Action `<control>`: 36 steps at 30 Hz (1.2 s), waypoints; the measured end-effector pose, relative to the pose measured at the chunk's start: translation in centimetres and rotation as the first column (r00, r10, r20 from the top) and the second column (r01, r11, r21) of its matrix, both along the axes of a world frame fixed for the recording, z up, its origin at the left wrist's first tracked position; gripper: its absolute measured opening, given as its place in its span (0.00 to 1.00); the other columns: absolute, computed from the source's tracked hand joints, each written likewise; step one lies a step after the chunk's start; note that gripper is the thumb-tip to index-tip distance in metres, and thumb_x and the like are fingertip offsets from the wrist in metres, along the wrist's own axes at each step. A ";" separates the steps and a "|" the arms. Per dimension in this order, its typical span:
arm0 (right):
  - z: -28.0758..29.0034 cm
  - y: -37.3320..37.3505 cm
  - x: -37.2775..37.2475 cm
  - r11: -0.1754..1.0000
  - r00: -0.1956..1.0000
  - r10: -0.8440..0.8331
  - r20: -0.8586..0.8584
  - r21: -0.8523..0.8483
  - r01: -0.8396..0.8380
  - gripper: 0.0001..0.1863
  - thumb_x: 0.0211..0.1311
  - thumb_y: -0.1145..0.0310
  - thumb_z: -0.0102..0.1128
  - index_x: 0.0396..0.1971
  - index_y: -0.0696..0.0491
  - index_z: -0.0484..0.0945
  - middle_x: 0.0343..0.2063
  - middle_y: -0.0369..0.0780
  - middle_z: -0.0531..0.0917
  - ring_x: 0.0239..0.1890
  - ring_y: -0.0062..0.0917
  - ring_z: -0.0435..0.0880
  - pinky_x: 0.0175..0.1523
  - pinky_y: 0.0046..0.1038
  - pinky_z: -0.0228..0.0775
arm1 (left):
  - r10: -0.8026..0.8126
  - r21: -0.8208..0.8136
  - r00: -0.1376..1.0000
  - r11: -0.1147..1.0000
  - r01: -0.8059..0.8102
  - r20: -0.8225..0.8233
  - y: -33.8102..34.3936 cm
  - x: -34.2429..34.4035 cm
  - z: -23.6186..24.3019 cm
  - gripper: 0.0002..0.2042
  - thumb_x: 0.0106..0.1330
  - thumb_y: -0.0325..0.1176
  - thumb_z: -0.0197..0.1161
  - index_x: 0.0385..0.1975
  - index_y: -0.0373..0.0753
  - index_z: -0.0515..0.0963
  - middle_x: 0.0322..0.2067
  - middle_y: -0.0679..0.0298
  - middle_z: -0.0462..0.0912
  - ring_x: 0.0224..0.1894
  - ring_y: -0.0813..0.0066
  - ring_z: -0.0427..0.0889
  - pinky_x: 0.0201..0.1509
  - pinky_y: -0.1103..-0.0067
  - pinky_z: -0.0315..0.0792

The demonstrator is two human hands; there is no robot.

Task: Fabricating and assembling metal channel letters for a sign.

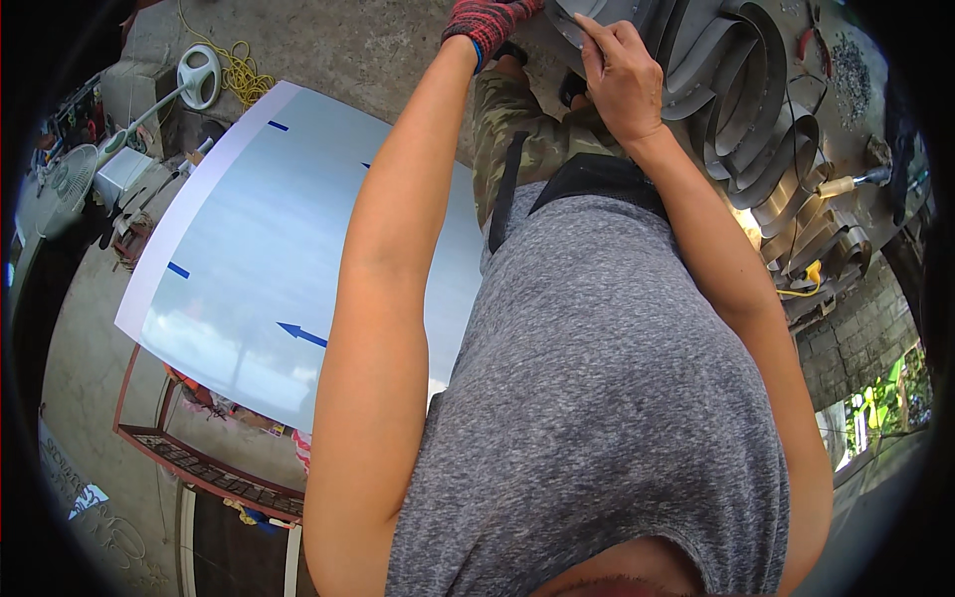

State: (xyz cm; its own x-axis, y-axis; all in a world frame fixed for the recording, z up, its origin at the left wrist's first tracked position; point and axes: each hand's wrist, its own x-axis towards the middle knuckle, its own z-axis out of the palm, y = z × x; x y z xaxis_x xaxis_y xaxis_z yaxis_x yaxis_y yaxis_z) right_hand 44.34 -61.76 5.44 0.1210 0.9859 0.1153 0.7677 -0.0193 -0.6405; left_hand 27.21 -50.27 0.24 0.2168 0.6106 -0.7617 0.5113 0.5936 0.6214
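My left hand (487, 22), in a red and black knit glove, reaches to the top edge of the view, where its fingertips are partly cut off. Bare, my right hand (625, 82) is closed, thumb and forefinger pinched together near a curved grey metal piece (565, 22). A thin dark sliver shows at the fingertips; what it is I cannot make out. Just right of this hand, several bent grey metal strips (741, 95) stand on edge in nested curves. The gloved hand lies left of the same grey metal piece, and whether it touches it is unclear.
A large glossy sheet (249, 249) with blue arrows lies at left. Beyond it are a white round-topped stand (199, 78), yellow cord (239, 72) and a fan (68, 189). At right are red-handled pliers (816, 45), small metal bits (851, 80) and a wooden-handled tool (838, 186).
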 end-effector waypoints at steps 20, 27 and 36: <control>0.0 -0.1 0.4 0.995 0.996 -0.083 -0.045 -0.052 0.080 0.12 0.59 0.69 0.63 0.44 0.46 0.83 0.29 0.37 0.77 0.25 0.33 0.82 0.31 0.33 0.76 | -0.017 0.137 0.997 0.990 0.027 -0.075 -0.7 -0.3 -2.2 0.20 0.56 0.44 0.72 0.44 0.39 0.85 0.39 0.63 0.87 0.43 0.73 0.82 0.50 0.75 0.73; -0.4 0.4 1.2 0.995 0.992 -0.099 -0.072 -0.029 0.098 0.11 0.59 0.69 0.63 0.42 0.46 0.83 0.27 0.36 0.77 0.24 0.33 0.82 0.30 0.33 0.76 | 0.004 0.102 0.999 0.995 0.000 -0.040 -0.6 0.7 -2.0 0.19 0.58 0.44 0.71 0.44 0.39 0.85 0.39 0.64 0.87 0.41 0.74 0.81 0.50 0.75 0.72; -0.2 0.5 1.6 0.992 0.990 -0.124 -0.071 -0.018 0.123 0.10 0.59 0.68 0.63 0.41 0.47 0.84 0.26 0.37 0.77 0.24 0.33 0.82 0.30 0.32 0.76 | 0.028 0.080 0.998 0.997 -0.024 -0.055 -0.5 1.5 -0.8 0.20 0.56 0.44 0.73 0.44 0.38 0.85 0.39 0.61 0.86 0.40 0.73 0.82 0.47 0.75 0.74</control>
State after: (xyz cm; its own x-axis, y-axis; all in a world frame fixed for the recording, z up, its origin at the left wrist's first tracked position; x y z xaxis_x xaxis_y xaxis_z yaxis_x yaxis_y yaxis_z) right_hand 45.94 -61.29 5.23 0.2492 0.9643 0.0890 0.7106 -0.1196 -0.6933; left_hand 28.75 -50.79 -0.52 0.1585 0.6742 -0.7214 0.5316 0.5574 0.6377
